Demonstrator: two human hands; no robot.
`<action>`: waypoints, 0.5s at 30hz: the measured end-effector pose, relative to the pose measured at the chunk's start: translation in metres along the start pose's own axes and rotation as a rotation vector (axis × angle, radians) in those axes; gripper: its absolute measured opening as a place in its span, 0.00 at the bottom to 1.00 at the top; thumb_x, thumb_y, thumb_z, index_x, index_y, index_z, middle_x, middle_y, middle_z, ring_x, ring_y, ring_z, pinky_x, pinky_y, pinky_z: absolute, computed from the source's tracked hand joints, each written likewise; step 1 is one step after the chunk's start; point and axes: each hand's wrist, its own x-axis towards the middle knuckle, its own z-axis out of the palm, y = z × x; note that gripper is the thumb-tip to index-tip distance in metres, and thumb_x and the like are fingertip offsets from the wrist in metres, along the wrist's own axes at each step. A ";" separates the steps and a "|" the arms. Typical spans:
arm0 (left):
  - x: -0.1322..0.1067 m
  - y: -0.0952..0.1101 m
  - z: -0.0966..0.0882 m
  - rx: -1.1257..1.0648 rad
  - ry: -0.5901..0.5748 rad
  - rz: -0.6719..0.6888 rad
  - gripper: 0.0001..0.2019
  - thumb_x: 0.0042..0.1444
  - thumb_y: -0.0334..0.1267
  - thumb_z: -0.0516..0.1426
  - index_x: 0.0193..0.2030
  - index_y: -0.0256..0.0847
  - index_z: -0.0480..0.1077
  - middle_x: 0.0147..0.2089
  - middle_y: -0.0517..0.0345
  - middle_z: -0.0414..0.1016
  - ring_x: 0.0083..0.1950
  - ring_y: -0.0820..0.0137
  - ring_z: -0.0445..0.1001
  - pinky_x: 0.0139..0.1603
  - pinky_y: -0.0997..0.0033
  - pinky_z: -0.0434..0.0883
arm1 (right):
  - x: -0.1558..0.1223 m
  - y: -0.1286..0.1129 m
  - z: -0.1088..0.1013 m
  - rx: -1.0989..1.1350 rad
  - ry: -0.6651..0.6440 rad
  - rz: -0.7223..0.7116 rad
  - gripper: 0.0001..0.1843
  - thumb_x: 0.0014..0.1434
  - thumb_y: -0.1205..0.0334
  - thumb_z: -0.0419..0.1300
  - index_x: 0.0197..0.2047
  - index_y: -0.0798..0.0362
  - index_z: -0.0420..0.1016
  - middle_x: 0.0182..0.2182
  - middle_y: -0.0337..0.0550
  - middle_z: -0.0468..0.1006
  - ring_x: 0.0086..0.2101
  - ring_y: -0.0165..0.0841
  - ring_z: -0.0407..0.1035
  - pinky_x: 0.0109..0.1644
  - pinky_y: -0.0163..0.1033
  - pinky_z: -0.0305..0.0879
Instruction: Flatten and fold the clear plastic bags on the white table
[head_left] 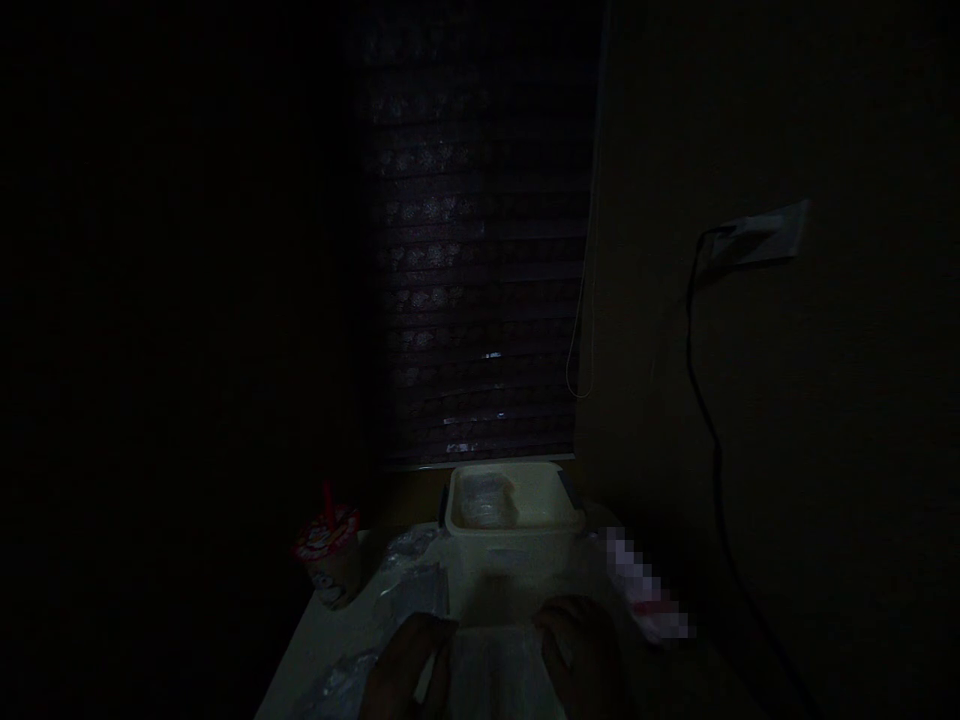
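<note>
My left hand (409, 655) and right hand (583, 645) curve around a pale flat sheet (495, 675), nearer me than the cream rectangular plastic bin (517, 548); I can't tell if they pinch it. One shiny translucent packet (486, 502) seems already inside; crumpled clear plastic (411, 541) left of the bin perhaps remains.

Single head view, facing forward and down: near table (319, 648), blind (480, 240) beyond.

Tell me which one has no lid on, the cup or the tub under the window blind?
The pale tub: its top is wide open. The cup is covered by a red lid with a red straw.
</note>
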 end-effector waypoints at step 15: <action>-0.005 0.019 0.031 0.042 -0.127 -0.107 0.29 0.40 0.34 0.53 0.53 0.34 0.55 0.51 0.44 0.63 0.52 0.61 0.62 0.48 0.63 0.64 | 0.027 -0.053 -0.027 0.282 -0.098 0.142 0.11 0.39 0.74 0.51 0.23 0.52 0.73 0.25 0.42 0.75 0.31 0.34 0.66 0.36 0.38 0.59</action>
